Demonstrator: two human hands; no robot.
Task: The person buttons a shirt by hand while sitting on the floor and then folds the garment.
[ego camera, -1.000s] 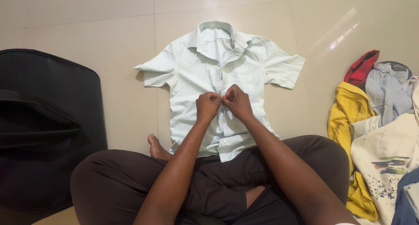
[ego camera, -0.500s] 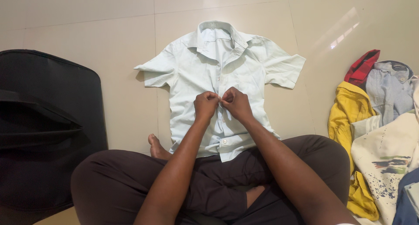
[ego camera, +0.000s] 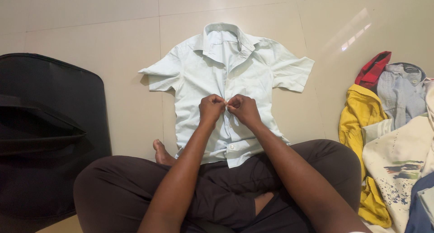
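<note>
Right now your two hands pinch the front placket of a pale short-sleeved shirt (ego camera: 226, 74) spread flat on the tiled floor (ego camera: 90, 34).

Your left hand (ego camera: 211, 108) and right hand (ego camera: 242, 110) meet knuckle to knuckle at mid-chest, each grip clenched on the shirt's button edge. Its collar lies beyond your hands, its hem over your crossed legs. A black bag (ego camera: 45, 133) sits left of your hands; a heap of clothes (ego camera: 398, 124) lies well to the right.

The fingers (ego camera: 224, 105) hide the button they pinch; the clothes pile (ego camera: 398, 142) runs off frame.
</note>
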